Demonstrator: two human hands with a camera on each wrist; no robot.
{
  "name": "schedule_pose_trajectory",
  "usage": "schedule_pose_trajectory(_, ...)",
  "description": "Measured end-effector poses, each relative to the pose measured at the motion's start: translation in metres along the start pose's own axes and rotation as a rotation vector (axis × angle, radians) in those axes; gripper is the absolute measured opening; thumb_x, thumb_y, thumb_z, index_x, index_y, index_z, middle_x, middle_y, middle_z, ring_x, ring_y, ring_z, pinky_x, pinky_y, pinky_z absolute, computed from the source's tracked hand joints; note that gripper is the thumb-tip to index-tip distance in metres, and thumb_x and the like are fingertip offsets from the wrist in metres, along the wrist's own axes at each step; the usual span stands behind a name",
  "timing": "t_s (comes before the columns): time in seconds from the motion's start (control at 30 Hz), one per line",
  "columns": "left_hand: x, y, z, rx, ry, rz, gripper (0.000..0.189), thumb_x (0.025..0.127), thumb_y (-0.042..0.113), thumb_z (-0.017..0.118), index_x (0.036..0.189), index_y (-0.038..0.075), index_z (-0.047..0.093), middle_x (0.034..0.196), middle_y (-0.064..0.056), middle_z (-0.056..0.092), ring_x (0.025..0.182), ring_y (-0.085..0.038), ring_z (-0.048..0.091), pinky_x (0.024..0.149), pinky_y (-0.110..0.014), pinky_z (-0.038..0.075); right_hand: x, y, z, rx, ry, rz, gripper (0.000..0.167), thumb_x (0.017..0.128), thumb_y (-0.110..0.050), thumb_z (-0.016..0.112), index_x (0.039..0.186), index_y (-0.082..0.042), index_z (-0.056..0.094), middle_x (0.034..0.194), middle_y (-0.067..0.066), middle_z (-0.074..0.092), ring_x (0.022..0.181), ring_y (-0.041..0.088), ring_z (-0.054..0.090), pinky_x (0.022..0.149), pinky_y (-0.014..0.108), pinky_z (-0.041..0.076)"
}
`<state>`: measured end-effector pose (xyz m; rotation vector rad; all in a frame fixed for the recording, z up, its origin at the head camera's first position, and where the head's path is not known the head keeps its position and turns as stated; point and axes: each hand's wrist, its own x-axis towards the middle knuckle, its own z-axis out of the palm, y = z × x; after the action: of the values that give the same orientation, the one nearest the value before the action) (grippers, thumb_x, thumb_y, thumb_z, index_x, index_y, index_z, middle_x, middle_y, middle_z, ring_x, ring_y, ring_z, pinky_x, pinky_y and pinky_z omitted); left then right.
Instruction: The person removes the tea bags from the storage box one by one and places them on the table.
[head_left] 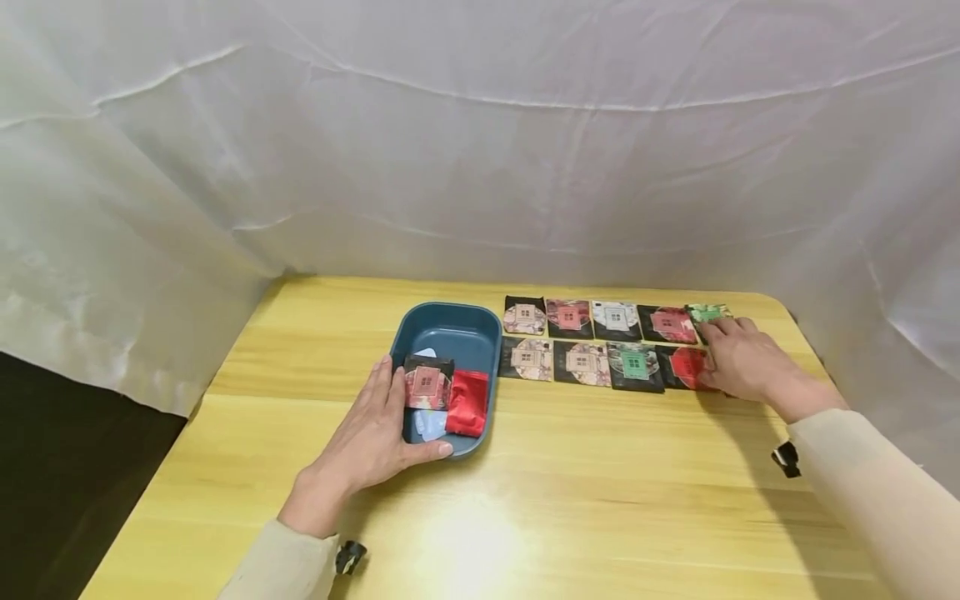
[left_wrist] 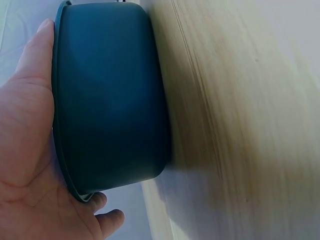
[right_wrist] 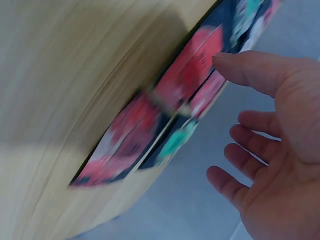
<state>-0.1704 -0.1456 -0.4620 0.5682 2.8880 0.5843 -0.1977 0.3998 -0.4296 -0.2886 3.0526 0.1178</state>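
Note:
My left hand [head_left: 367,437] rests along the left and near rim of a blue plastic tray [head_left: 450,319], its fingers straight and thumb on the near edge. Inside lie a black-and-pink square sachet [head_left: 427,382], a shiny red packet [head_left: 468,404] and pale blue-white packets [head_left: 431,425]. At the right end of two rows of flat square sachets, my right hand [head_left: 742,358] hovers with fingers spread and nothing between them. Nearest to it are a red sachet [right_wrist: 192,67], a pink-and-red sachet [right_wrist: 125,140] mostly hidden in the head view, and a green sachet [head_left: 707,312].
The two rows of sachets run right from the tray, including a white-labelled one [head_left: 616,319] and a green-labelled one [head_left: 634,365]. The wooden table [head_left: 540,500] ends at a pale cloth curtain [head_left: 525,167] behind and at the sides.

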Motion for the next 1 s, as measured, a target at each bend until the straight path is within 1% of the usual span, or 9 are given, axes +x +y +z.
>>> schedule_pose_trajectory(0.1,0.003,0.002,-0.001,0.001,0.006,0.01,0.14,0.077,0.086,0.07,0.166,-0.007,0.016,0.176,-0.025,0.002,0.164,-0.043,0.005,0.13,-0.057,0.02,0.003,-0.02,-0.008,0.009,0.047,-0.039,0.077,0.09,-0.026,0.08,0.146,0.015,0.048,0.145,0.041,0.05,0.134,0.062,0.043,0.116,0.074,0.033)
schedule_pose_trajectory(0.2,0.003,0.003,-0.001,0.005,0.005,0.009,0.139,0.077,0.084,0.072,0.165,-0.007,0.016,0.176,-0.026,0.003,0.164,-0.043,0.005,0.13,-0.056,0.02,0.008,-0.046,-0.016,0.041,0.099,-0.078,0.074,0.091,-0.026,0.08,0.147,0.013,0.05,0.146,0.038,0.051,0.137,0.058,0.044,0.12,0.072,0.029)
schedule_pose_trajectory(0.4,0.001,0.003,0.001,0.021,0.005,0.007,0.142,0.076,0.09,0.067,0.165,-0.007,0.015,0.175,-0.027,0.001,0.164,-0.042,0.004,0.131,-0.054,0.019,0.024,-0.11,-0.028,0.122,0.174,-0.163,0.068,0.096,-0.03,0.076,0.147,0.008,0.052,0.149,0.032,0.053,0.139,0.051,0.048,0.118,0.068,0.037)
schedule_pose_trajectory(0.5,0.0,0.002,0.001,0.021,0.007,0.005,0.143,0.075,0.091,0.066,0.165,-0.008,0.015,0.175,-0.028,0.001,0.164,-0.043,0.004,0.131,-0.054,0.019,0.034,-0.146,-0.033,0.152,0.204,-0.222,0.07,0.097,-0.035,0.076,0.148,0.007,0.052,0.153,0.03,0.051,0.142,0.05,0.047,0.121,0.064,0.035)
schedule_pose_trajectory(0.57,-0.001,0.001,0.0,0.014,0.009,0.005,0.143,0.075,0.091,0.066,0.165,-0.009,0.016,0.175,-0.029,0.002,0.163,-0.044,0.005,0.131,-0.055,0.019,0.042,-0.172,-0.037,0.167,0.206,-0.257,0.07,0.098,-0.037,0.074,0.149,0.006,0.052,0.155,0.027,0.051,0.146,0.048,0.045,0.124,0.061,0.032)
schedule_pose_trajectory(0.67,-0.002,0.001,0.0,0.005,0.008,0.003,0.142,0.075,0.09,0.067,0.165,-0.009,0.016,0.175,-0.029,0.002,0.163,-0.044,0.005,0.131,-0.055,0.019,0.052,-0.21,-0.042,0.183,0.186,-0.311,0.072,0.098,-0.04,0.074,0.151,0.004,0.052,0.156,0.024,0.051,0.148,0.044,0.044,0.127,0.058,0.029)
schedule_pose_trajectory(0.77,-0.002,0.001,-0.001,0.006,0.008,0.008,0.141,0.076,0.088,0.068,0.165,-0.009,0.016,0.175,-0.029,0.002,0.163,-0.044,0.005,0.131,-0.055,0.019,0.06,-0.244,-0.045,0.186,0.172,-0.361,0.073,0.097,-0.042,0.075,0.15,0.003,0.053,0.154,0.022,0.054,0.147,0.04,0.048,0.127,0.055,0.032)
schedule_pose_trajectory(0.87,-0.001,0.002,-0.001,0.009,0.005,0.011,0.14,0.077,0.086,0.069,0.165,-0.008,0.015,0.175,-0.028,0.002,0.164,-0.043,0.005,0.131,-0.054,0.019,0.067,-0.27,-0.048,0.171,0.152,-0.392,0.076,0.095,-0.045,0.077,0.149,0.003,0.054,0.154,0.021,0.055,0.145,0.037,0.05,0.126,0.051,0.036)
schedule_pose_trajectory(1.0,0.0,0.002,-0.001,0.011,-0.001,0.012,0.14,0.078,0.086,0.069,0.165,-0.009,0.015,0.175,-0.028,0.001,0.164,-0.042,0.004,0.131,-0.054,0.018,0.075,-0.294,-0.048,0.164,0.107,-0.409,0.078,0.095,-0.046,0.077,0.151,0.002,0.053,0.155,0.02,0.053,0.145,0.036,0.049,0.124,0.049,0.039)
